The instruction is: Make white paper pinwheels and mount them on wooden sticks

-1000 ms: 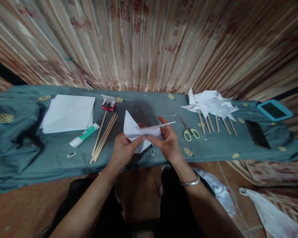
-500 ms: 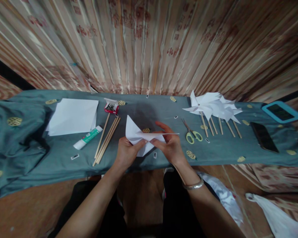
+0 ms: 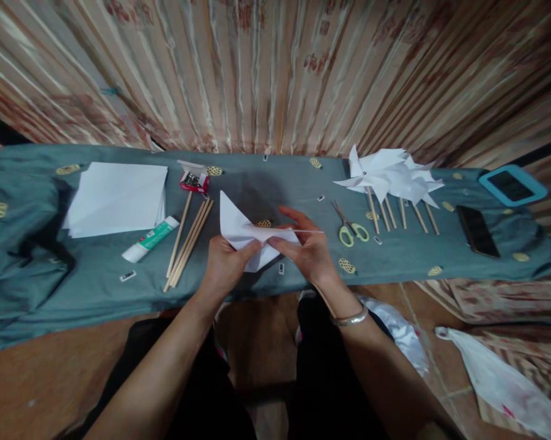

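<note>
Between my two hands is a partly folded white paper pinwheel (image 3: 238, 227), its blades bent toward the middle and one point standing up at the left. My left hand (image 3: 227, 263) grips its left side, the thumb pressing near the centre. From the other side my right hand (image 3: 309, 250) pinches the paper with its thumb, while the index finger stretches out above. My fingers underneath are hidden by the paper. To the left lie several wooden sticks (image 3: 190, 247) and a glue stick (image 3: 150, 239). Green-handled scissors (image 3: 348, 229) rest to the right of my right hand.
A stack of white paper (image 3: 119, 198) lies at the left, beside an open red box of small metal pins (image 3: 194, 178). Several finished pinwheels (image 3: 389, 174) on sticks lie at the right, near a black phone (image 3: 477, 231) and a blue-framed device (image 3: 514, 184). A curtain (image 3: 257, 79) hangs behind.
The whole view has shifted slightly, so the table and hands appear higher and a little to the left. Both hands keep their grip on the paper, with hardly any change in its shape.
</note>
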`<state>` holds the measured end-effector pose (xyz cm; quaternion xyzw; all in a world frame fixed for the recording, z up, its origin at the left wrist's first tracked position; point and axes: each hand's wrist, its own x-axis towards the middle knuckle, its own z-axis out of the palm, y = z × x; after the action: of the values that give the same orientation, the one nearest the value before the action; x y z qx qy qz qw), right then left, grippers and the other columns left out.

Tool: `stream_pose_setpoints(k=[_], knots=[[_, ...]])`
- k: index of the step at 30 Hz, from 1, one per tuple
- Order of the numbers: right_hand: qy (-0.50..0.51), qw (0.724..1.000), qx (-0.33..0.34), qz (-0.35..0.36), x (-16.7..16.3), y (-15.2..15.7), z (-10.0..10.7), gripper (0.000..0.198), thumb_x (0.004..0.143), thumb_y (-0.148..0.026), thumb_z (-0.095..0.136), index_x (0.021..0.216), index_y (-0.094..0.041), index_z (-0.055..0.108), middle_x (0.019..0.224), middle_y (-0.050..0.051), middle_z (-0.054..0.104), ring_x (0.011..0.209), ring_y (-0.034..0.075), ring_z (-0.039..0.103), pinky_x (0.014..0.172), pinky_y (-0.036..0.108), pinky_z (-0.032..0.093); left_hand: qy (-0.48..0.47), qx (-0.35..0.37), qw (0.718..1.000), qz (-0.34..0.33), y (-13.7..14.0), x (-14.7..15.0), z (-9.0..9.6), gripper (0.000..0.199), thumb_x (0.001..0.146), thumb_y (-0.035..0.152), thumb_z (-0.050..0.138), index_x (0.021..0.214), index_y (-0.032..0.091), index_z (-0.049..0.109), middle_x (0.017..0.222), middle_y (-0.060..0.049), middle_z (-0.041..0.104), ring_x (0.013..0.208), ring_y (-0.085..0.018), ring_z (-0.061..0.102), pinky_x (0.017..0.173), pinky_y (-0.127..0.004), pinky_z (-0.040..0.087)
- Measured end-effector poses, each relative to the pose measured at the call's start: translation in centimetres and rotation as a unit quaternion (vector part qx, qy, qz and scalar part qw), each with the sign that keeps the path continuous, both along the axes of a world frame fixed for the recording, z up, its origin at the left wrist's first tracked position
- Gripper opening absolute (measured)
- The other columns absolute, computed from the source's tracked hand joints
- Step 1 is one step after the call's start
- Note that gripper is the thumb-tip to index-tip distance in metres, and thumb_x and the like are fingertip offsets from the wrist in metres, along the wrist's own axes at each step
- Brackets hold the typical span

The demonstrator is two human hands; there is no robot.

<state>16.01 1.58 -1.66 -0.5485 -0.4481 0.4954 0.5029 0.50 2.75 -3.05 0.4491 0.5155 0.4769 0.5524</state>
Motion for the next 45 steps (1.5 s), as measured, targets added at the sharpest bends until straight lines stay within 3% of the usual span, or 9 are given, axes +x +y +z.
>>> stream_pose_setpoints(k=[19, 31, 45], knots=[[0.066, 0.997, -0.025, 0.043, 0.4, 0.2, 0.1, 0.059, 0.059, -0.03, 0.083, 0.114, -0.028, 0.061, 0.079, -0.004, 0.072, 0.068, 0.018, 0.068, 0.064, 0.033, 0.056, -0.014, -0.029, 0.999, -0.022, 0.2, -0.1, 0.5, 0.027, 0.055, 0.03, 0.08, 0.077, 0.015, 0.076, 0.08, -0.007, 0.077, 0.07, -0.023, 0.07, 0.068, -0.032, 0.056], [0.043, 0.997, -0.042, 0.056, 0.5, 0.3, -0.1, 0.066, 0.058, -0.034, 0.083, 0.119, -0.024, 0.058, 0.084, -0.001, 0.073, 0.069, 0.017, 0.066, 0.064, 0.029, 0.054, -0.01, -0.041, 0.999, -0.013, 0.2, -0.2, 0.5, 0.027, 0.054, 0.028, 0.081, 0.074, 0.012, 0.076, 0.074, -0.006, 0.076, 0.064, -0.019, 0.068, 0.061, -0.026, 0.053], [0.058, 0.995, -0.064, 0.043, 0.2, 0.1, 0.2, 0.071, 0.055, -0.034, 0.084, 0.12, -0.018, 0.06, 0.079, 0.001, 0.075, 0.068, 0.019, 0.068, 0.067, 0.032, 0.056, -0.071, -0.051, 0.996, -0.014, 0.0, 0.0, 1.2, 0.026, 0.048, 0.024, 0.082, 0.07, 0.013, 0.076, 0.068, -0.003, 0.074, 0.059, -0.016, 0.063, 0.06, -0.024, 0.051]])
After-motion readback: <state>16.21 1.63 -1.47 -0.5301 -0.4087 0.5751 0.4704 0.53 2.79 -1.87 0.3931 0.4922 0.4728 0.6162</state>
